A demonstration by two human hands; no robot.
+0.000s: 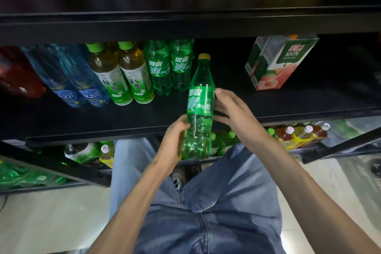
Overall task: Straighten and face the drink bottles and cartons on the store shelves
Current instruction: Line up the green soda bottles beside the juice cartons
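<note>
Sprite bottle [199, 109] is held upright off the shelf [123, 117] front edge, label already facing out. Left hand [175, 140] grips its lower body; right hand [233, 109] fingers curl on the label side. Set it down beside the two shelved Sprites [169, 68], aligned, label forward.

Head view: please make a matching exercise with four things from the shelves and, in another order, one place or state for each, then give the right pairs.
Things
1. green soda bottle with yellow cap
2. juice carton
3. two green tea bottles
4. two blue water bottles

Places or states
A. alone on the right of the middle shelf
B. held between the left hand and the right hand
C. left of the green tea
D. between the water and the two shelved soda bottles

Pairs: 1-B, 2-A, 3-D, 4-C
</note>
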